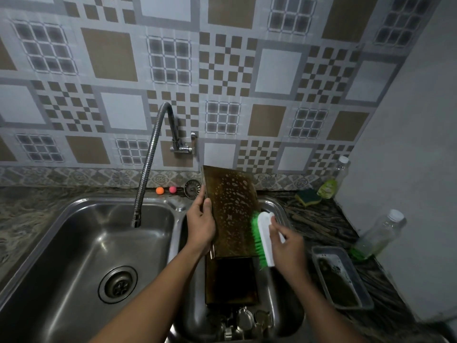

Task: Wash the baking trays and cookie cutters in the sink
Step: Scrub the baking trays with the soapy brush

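A dark marbled worktop [319, 226] runs under a wall covered with grey and brown patterned tiles [222, 70]. A double steel sink is set in it: the large left basin [81, 243] has one round drain, and the narrow right basin [277, 305] is mostly filled. One flexible metal tap [150, 154] comes from the wall and hangs over the left basin.

Three baking trays are visible. The left hand [201, 225] grips the left edge of the soapy baking tray [233, 211], fingers curled around the rim, and holds it tilted up over the right basin. The right hand [288, 246] holds the scrub brush [263, 237], fingers clamped on its white back, with the green bristles against the tray's right edge. A second dark tray [231, 280] lies below it in the right basin, and several metal cookie cutters [244, 318] lie at the near end; their number is not clear. A third small tray [342, 277] stands on the worktop to the right.

Two plastic bottles [378, 236] with green liquid, one sponge [308, 195], two small balls [160, 190] and one sink strainer [193, 187] rest by the wall.
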`<state>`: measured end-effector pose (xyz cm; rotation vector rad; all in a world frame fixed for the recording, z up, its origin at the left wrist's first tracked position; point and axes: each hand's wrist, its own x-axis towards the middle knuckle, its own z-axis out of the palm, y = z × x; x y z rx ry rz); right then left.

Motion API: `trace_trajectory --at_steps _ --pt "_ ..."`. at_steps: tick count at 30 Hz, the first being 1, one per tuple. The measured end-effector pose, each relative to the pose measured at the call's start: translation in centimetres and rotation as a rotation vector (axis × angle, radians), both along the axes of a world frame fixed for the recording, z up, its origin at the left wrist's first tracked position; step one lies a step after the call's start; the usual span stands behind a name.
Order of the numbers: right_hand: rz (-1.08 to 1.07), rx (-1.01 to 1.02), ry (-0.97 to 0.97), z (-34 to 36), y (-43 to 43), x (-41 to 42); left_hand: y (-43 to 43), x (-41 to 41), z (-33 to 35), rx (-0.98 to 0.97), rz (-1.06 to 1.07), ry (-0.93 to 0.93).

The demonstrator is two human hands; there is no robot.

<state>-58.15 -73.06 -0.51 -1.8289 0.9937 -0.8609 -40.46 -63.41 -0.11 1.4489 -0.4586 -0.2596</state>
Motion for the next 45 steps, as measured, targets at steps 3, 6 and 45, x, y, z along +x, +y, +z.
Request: trace_trajectory --at_steps 3,6,45 --pt "-0.057 -0.020 -0.008 2.1 -2.8 1.0 0.2 -0.8 -0.2 0.025 -0.084 -0.015" --pt "-0.069 -0.065 0.015 4.9 -5.1 3.2 0.4 -2.1 0.5 0.055 -0.176 -0.058" --pt "0.080 0.096 0.027 0.5 -2.5 0.1 1.6 -1.4 1.9 0.087 -0.156 -0.086"
